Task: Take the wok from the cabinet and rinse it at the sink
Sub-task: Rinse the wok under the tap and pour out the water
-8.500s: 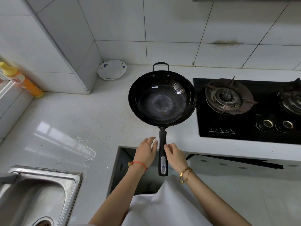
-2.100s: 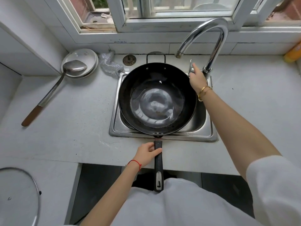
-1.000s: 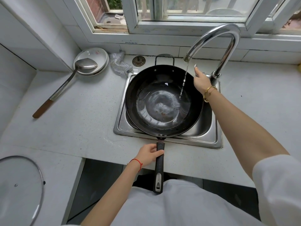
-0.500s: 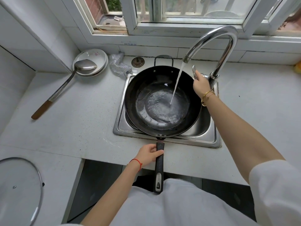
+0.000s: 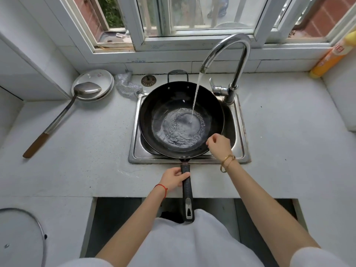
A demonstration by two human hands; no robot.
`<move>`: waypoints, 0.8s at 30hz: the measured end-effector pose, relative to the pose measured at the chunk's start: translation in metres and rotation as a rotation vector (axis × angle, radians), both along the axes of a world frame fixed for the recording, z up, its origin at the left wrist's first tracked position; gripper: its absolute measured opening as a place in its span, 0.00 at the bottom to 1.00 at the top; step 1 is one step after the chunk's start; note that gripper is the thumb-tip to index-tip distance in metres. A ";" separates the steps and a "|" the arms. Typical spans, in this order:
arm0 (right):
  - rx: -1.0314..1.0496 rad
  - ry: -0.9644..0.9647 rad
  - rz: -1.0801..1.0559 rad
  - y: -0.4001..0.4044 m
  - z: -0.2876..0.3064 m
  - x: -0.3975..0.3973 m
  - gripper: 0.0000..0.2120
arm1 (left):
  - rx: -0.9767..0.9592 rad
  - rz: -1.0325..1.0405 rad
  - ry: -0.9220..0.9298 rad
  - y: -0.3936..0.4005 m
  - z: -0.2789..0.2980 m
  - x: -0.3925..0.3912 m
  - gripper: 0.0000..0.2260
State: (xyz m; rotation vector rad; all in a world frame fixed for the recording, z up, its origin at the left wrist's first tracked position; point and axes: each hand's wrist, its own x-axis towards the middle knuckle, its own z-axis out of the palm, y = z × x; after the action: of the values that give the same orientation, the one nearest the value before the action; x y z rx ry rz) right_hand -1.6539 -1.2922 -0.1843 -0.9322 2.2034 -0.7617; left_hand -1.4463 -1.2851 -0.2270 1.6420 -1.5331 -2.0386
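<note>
Home kitchen. Steel sink [image 5: 243, 132] set in a pale speckled counter [image 5: 86, 135] under a window [image 5: 192, 14]; curved tap [image 5: 234, 60] running. Ladle [image 5: 63, 114], plates [image 5: 100, 78], scouring pad [image 5: 127, 86], glass lid [image 5: 23, 237] lying about.

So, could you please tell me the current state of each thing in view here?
Tap: running, its stream falling into the wok.
Wok: resting across the sink, water pooling in its bottom.
Sink: mostly covered by the wok.
Left hand: closed on the wok's long handle.
Right hand: over the wok's near rim, holding nothing.
Ladle: lying with its bowl on the white plate.
</note>
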 end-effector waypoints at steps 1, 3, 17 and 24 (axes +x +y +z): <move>0.020 0.002 0.015 0.009 -0.002 0.009 0.14 | -0.001 -0.004 0.001 0.000 0.000 0.000 0.15; 0.082 0.002 0.069 0.024 -0.005 0.026 0.12 | -0.006 -0.009 -0.001 0.000 0.001 0.000 0.15; 0.371 -0.250 0.239 0.082 -0.017 0.111 0.12 | 0.022 0.034 0.026 0.000 0.000 0.003 0.06; 0.227 -0.722 -0.188 0.089 -0.022 0.132 0.11 | 0.131 0.085 0.082 0.000 -0.002 -0.002 0.06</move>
State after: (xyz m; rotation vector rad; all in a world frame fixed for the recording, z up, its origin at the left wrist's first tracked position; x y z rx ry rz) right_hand -1.5223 -1.2027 -0.2061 -0.2653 1.6896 -0.7602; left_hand -1.4482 -1.2847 -0.2292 1.6151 -1.3063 -2.1734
